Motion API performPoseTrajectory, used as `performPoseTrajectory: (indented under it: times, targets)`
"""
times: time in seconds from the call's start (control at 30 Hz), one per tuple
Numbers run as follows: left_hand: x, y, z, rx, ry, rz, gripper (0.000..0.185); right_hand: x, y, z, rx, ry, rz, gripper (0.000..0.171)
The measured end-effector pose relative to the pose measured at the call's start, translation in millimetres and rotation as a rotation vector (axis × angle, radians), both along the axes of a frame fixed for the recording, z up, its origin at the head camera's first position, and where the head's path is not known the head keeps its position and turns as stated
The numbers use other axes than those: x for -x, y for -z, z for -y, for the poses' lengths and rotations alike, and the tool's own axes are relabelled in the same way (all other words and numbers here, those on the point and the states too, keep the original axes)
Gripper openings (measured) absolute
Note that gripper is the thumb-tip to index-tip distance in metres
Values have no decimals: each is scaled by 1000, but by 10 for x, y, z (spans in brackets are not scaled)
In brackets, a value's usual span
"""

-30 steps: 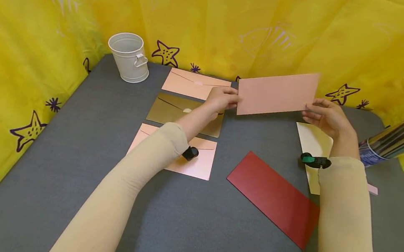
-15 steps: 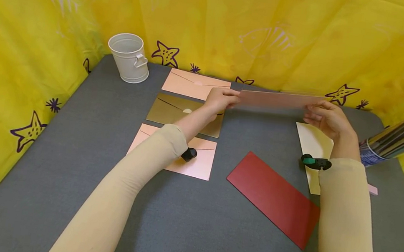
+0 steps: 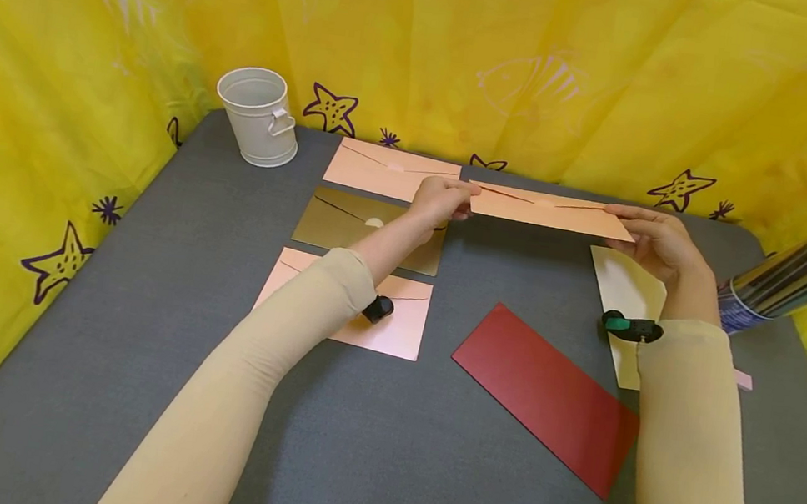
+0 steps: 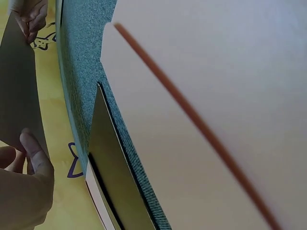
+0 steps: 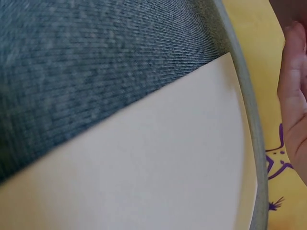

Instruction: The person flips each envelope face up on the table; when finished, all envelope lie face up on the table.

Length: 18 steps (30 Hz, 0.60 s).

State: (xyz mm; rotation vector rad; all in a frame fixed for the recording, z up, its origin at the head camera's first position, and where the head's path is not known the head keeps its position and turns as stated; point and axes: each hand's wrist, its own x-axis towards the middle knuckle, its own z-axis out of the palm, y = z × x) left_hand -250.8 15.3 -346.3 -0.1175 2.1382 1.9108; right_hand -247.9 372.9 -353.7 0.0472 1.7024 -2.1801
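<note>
I hold a pink envelope [image 3: 546, 211] by its two ends, nearly flat above the back of the grey table [image 3: 366, 432], flap side up. My left hand [image 3: 464, 201] pinches its left end, and my right hand [image 3: 622, 226] grips the right end. In the left wrist view the held envelope [image 4: 19, 96] shows from below, with my left hand [image 4: 29, 158] at its near edge and my right hand [image 4: 29, 17] at the far one. In the right wrist view only part of my right hand [image 5: 295, 96] shows, above a cream envelope [image 5: 168, 158].
On the table lie a pink envelope [image 3: 391, 170], a gold envelope [image 3: 346, 224], another pink envelope [image 3: 394, 327], a red envelope [image 3: 545, 391] and a cream envelope [image 3: 621, 291]. A white bucket [image 3: 258, 112] stands back left. A tube of pencils [image 3: 802, 271] leans at the right.
The held pink envelope has tipped from upright with its plain face towards me to nearly flat, flap side up, and sits a little lower. Both hands kept their hold.
</note>
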Motion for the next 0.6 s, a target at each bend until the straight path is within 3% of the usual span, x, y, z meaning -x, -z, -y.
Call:
performPoseTrajectory:
  times: [0.3, 0.43, 0.6]
  targets:
    - [15, 19, -24, -81, -15, 53, 35, 10, 17, 12, 35, -9, 19, 32]
    - [15, 23, -31, -124, 19, 67, 48, 13, 37, 19, 46, -15, 9, 38]
    - [26, 24, -48, -135, 58, 59, 62, 13, 57, 30, 45, 42, 17, 49]
